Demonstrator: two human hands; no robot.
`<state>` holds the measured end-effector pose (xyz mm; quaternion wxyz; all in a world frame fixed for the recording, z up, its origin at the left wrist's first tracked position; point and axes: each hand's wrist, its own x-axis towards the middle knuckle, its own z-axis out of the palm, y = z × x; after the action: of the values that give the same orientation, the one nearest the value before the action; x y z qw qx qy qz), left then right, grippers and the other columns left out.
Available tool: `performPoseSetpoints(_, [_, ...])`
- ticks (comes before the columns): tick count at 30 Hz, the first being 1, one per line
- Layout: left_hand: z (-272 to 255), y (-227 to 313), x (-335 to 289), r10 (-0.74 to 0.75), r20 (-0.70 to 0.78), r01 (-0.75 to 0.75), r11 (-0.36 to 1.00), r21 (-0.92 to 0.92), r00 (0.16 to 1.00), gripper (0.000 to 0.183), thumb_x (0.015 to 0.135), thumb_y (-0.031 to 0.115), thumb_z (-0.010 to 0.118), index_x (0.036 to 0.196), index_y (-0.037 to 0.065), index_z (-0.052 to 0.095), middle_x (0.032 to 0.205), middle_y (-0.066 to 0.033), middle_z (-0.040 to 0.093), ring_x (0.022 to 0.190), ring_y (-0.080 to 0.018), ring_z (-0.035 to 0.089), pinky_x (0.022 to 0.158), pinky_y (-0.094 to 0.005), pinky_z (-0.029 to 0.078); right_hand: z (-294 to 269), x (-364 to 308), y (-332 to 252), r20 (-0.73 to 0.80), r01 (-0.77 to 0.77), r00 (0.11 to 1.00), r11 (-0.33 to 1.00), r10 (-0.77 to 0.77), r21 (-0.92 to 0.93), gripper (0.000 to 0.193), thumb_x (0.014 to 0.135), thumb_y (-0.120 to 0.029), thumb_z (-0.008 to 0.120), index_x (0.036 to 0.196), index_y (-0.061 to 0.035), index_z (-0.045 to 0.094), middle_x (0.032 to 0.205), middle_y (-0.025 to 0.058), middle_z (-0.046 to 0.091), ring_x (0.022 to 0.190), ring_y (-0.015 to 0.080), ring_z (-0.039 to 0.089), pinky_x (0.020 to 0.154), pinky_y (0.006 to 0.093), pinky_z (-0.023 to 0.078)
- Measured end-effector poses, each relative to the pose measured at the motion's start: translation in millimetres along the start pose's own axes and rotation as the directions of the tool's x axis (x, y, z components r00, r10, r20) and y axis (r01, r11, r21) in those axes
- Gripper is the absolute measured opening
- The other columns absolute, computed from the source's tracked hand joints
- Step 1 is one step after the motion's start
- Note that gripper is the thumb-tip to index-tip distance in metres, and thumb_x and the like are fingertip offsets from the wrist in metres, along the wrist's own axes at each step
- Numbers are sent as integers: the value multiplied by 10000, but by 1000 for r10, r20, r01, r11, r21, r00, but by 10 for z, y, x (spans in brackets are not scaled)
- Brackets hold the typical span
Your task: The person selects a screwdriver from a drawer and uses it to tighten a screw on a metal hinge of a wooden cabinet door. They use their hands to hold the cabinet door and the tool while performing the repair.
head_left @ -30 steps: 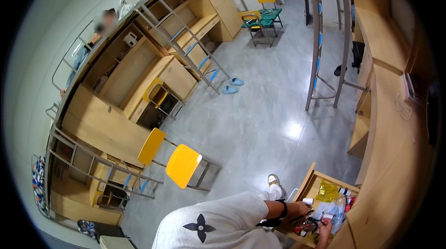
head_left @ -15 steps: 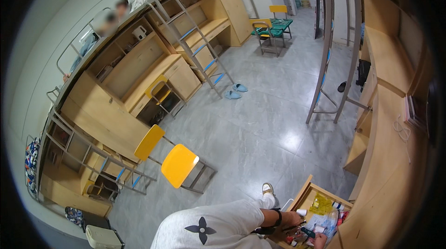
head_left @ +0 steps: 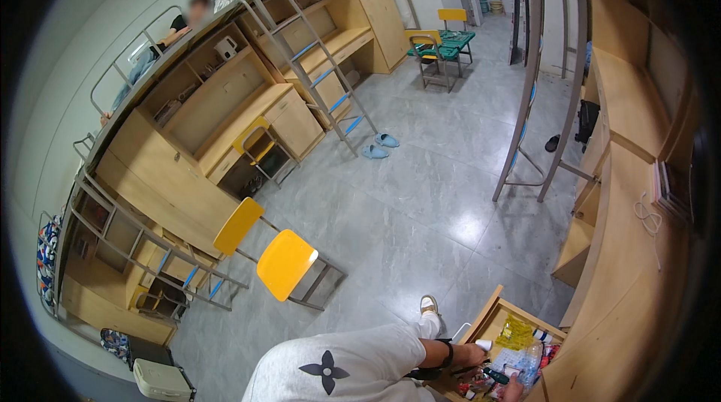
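A pulled-out wooden drawer (head_left: 528, 310) at the lower right holds a jumble of small things. My left hand (head_left: 471, 355), with a dark band on its wrist, reaches in over the drawer's left side, beside a small white cylinder (head_left: 484, 344). Its fingers are too small and partly hidden to read. Closed around one end of a dark, slim object (head_left: 496, 376), my right hand (head_left: 514, 388) is at the near part of the drawer. Around them lie a yellow plastic packet (head_left: 515, 333), clear plastic wrapping (head_left: 530, 361) and several red and white items.
A long wooden desk (head_left: 627, 304) curves along the right, with a white cable (head_left: 647, 214) on it. A yellow chair (head_left: 287, 263) stands to the left on grey tiles. Bunk ladders (head_left: 319, 72), blue slippers (head_left: 381, 145) and a pale suitcase (head_left: 161, 381) are farther off. A person (head_left: 180, 24) is on an upper bunk.
The view has shifted slightly. My right hand and the dark object have moved a little to the left; my left hand stays by the white cylinder. The person on the bunk has changed posture.
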<state>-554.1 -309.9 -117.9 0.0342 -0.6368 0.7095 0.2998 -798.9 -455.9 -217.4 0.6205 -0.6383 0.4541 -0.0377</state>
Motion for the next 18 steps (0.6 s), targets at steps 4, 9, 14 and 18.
performPoseSetpoints(4, [-207, 25, -36, 47, 76, -45, 999, -26, 996, 198, 807, 169, 517, 915, 47, 631, 896, -127, 654, 814, -269, 644, 704, -363, 517, -32, -32, 60, -27, -6, 1000, 1000, 6, 13, 189, 833, -100, 558, 981, 17, 578, 841, 85, 568, 727, 185, 522, 636, 338, 465])
performPoseSetpoints(9, [385, -141, 111, 47, -74, -52, 996, -67, 996, 209, 802, 167, 518, 966, 37, 526, 849, -141, 630, 775, -291, 644, 665, -395, 520, 27, -20, 26, 0, 0, 1000, 1000, 0, 16, 190, 828, -69, 554, 1001, 10, 566, 867, 86, 558, 756, 191, 516, 657, 352, 466])
performPoseSetpoints(14, [648, -196, 307, 49, -155, -61, 995, -80, 987, 177, 801, 163, 512, 916, 43, 574, 859, -135, 637, 765, -287, 645, 661, -382, 520, 26, 3, -36, -9, 7, 1000, 1000, -7, 20, 202, 823, -37, 550, 1021, 3, 553, 892, 87, 549, 784, 196, 511, 679, 365, 467])
performPoseSetpoints(18, [536, -148, 266, -33, -89, 25, 996, -86, 996, 185, 802, 157, 510, 861, 46, 646, 871, -132, 655, 777, -271, 652, 677, -358, 523, 46, 29, -49, 1, -4, 1000, 1000, 4, 13, 218, 819, -12, 546, 1037, -3, 543, 912, 88, 541, 807, 201, 506, 696, 376, 468])
